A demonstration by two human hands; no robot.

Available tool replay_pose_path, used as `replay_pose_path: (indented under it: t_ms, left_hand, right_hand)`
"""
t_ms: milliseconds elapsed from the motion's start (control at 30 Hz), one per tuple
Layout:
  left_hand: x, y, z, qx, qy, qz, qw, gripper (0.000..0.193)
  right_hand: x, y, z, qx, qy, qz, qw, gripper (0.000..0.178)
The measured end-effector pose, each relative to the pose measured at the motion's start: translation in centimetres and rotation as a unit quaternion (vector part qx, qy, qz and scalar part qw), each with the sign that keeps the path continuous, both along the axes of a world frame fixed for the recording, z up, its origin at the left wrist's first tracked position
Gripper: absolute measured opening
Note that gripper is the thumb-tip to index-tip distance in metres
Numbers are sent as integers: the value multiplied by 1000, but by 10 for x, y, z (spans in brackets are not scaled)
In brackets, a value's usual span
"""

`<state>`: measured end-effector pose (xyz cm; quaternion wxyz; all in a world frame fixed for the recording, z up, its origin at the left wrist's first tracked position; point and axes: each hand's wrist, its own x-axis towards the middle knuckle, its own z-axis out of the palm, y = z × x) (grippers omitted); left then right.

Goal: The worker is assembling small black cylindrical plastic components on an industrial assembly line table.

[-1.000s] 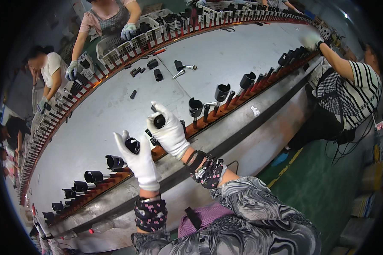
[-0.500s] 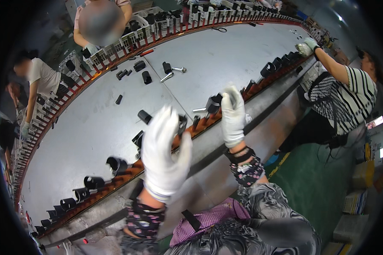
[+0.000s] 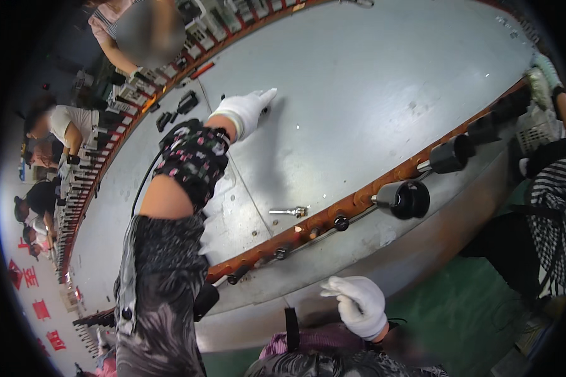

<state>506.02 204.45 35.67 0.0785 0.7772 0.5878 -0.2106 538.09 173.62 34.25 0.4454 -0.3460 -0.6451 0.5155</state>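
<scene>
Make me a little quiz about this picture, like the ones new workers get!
1. Which hand reaches farther out over the gray table?
2. True or false: the silver metal piece is standing up on its end.
3. Pick one: what colour is the glove on the right hand?
A) black
B) white
C) red

Key:
1. The left hand.
2. False: it lies on its side on the table.
3. B.
</scene>
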Motion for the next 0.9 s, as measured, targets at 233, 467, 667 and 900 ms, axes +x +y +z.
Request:
replay_pose_path:
  t_ms: [233, 467, 667, 900]
  left_hand:
    - [-19, -47, -17, 40, -146, 217, 964, 30]
    - [-47, -194, 118, -33, -541, 416, 730, 42]
    - [-124, -316, 159, 113, -576, 427, 688, 51]
    - [-229, -436, 152, 373, -560, 375, 638, 51]
  right_hand:
    - [-8, 12, -22, -120, 32, -17, 992, 35]
    - [-78, -16, -3, -56, 45, 120, 990, 30]
    - [-129, -61, -33, -112, 42, 142, 983, 31]
    - [-194, -111, -85, -212, 112, 114, 964, 28]
